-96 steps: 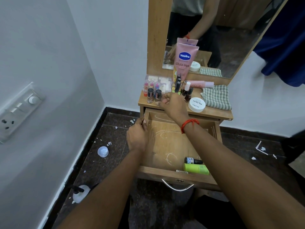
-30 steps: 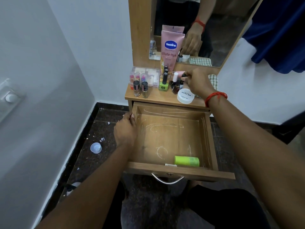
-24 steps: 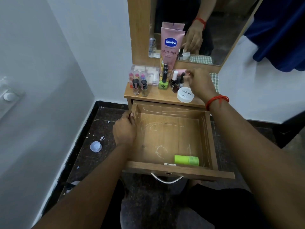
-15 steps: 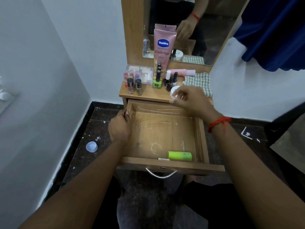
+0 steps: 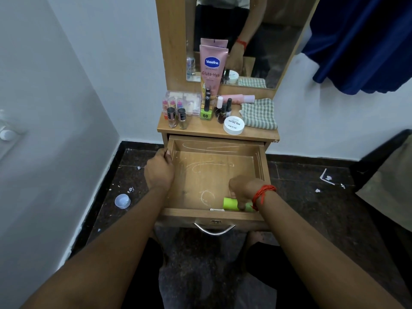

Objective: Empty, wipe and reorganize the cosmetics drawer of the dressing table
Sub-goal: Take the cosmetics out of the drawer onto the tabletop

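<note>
The wooden drawer [image 5: 259,161] stands pulled out, its floor streaked with white marks. My left hand [image 5: 159,171] grips its left wall. My right hand [image 5: 244,189] is down at the front right corner, fingers curled over a green tube [image 5: 230,203] lying on the drawer floor. A small white item [image 5: 216,209] lies beside the tube. On the tabletop [image 5: 200,130] stand a pink Vaseline tube [image 5: 213,70], several nail polish bottles [image 5: 177,117], a white jar [image 5: 233,125] and a green checked cloth [image 5: 258,113].
A mirror [image 5: 263,41] backs the table. White walls close in on the left. A plastic cap [image 5: 122,201] and paper scraps lie on the dark floor. A blue curtain [image 5: 361,41] hangs at the right. The metal drawer handle [image 5: 214,229] faces me.
My right hand left the bottles on the tabletop, came down into the drawer and closed over the green tube. The black bottle that lay beside the tube is gone. My left hand stayed.
</note>
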